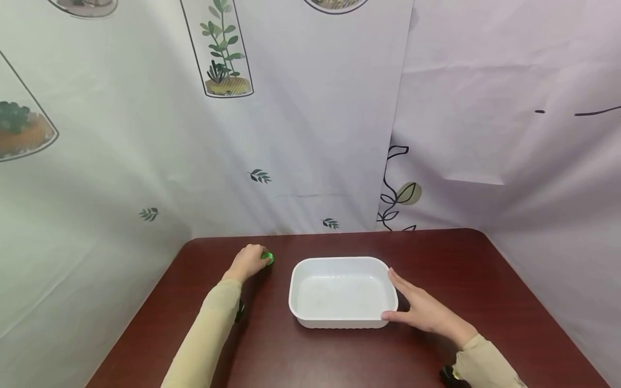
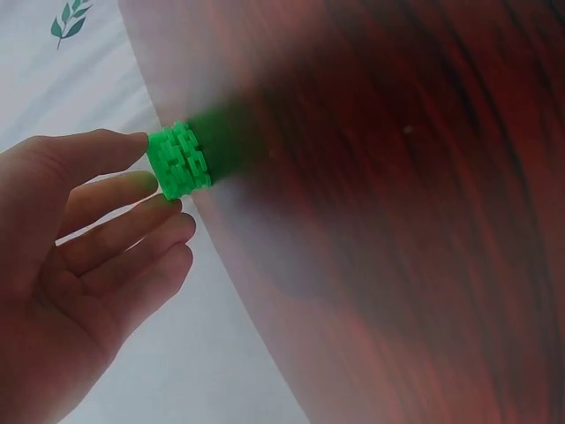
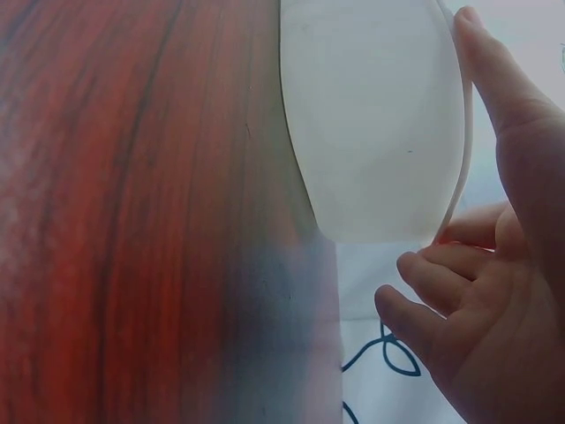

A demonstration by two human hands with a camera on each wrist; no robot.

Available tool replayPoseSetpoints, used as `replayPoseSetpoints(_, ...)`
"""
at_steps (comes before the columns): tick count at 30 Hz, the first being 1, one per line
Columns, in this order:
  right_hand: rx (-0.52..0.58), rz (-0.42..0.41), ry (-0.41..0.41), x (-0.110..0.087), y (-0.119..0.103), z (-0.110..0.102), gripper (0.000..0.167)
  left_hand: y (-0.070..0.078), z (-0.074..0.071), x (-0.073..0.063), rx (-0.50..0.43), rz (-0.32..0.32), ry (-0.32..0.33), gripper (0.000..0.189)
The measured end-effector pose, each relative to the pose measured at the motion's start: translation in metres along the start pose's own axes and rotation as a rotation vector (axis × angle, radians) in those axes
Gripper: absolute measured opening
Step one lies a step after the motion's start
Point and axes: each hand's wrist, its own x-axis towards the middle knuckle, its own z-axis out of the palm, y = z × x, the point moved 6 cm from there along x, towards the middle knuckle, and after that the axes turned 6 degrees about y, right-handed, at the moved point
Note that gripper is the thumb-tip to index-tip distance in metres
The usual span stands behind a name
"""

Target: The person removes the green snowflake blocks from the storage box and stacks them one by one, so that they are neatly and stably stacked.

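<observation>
My left hand (image 1: 249, 262) is at the far left of the table and pinches a small bright green piece (image 2: 179, 161) between thumb and fingertips. Its surface looks like rows of little bricks or links; its exact kind is unclear. In the left wrist view, the piece is held over the table's edge. A white rectangular dish (image 1: 343, 324) with rounded corners sits on the table, right of that hand, with nothing visible inside. My right hand (image 1: 427, 310) holds the dish's right end, thumb at the near corner and fingers at the far corner, as the right wrist view also shows.
The dark red wood-grain table (image 1: 310, 355) has rounded far corners. Behind it and along both sides hangs a pale cloth (image 1: 315, 134) printed with plants and leaves. A small dark object (image 1: 452, 377) is by the right sleeve.
</observation>
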Motion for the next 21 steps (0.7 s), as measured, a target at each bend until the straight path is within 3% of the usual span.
replayPoseSetpoints(7, 0.010, 0.019, -0.021, -0.002, 0.001, 0.003, 0.110, -0.003, 0.002, -0.002, 0.000, -0.013, -0.022, 0.015)
replayPoseSetpoints(12, 0.040, 0.009, -0.015, 0.001, 0.000, 0.006, 0.108, -0.007, -0.004, -0.008, -0.033, -0.018, -0.015, 0.025)
replayPoseSetpoints(16, 0.087, 0.030, -0.031, 0.002, 0.000, 0.012, 0.111, -0.007, -0.014, -0.020, -0.120, -0.039, 0.013, 0.036)
replayPoseSetpoints(21, 0.101, 0.064, 0.006, 0.006, 0.003, 0.002, 0.110, 0.007, -0.027, -0.041, -0.200, -0.008, 0.080, 0.039)
